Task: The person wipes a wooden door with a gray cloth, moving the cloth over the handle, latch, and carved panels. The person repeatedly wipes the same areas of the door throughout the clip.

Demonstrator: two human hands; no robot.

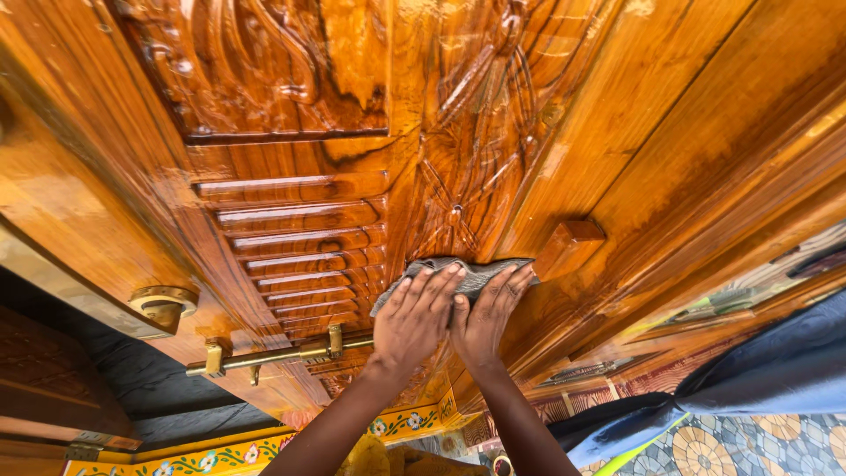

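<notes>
- My left hand (414, 319) lies flat on a grey cloth (458, 271), fingers stretched out and spread a little, pressing the cloth against the carved wooden door (617, 132); it grips nothing, only bears down on it.
- My right hand (487, 317) lies just beside the left, thumbs touching, equally flat and open, its fingertips on the right part of the same cloth.
- The cloth sits on the door's glossy face, on the upright carved strip between the ribbed panel (300, 247) and the plain boards nearer the door's right edge; the cloth's top edge shows above my fingertips.
- Just beside the cloth's right end a small wooden block (568, 247) juts out from the door.
- A brass sliding bolt (273, 354) runs across the door to the left of my left wrist, and a round brass fitting (163, 304) sits on the door's left edge.
- The door's varnish looks wet and shiny, with dark grain streaks through the carving.
- Below my forearms a painted floral strip (220, 458) shows, and dark blue fabric (775, 370) lies at the lower right over patterned tiles (749, 445).
</notes>
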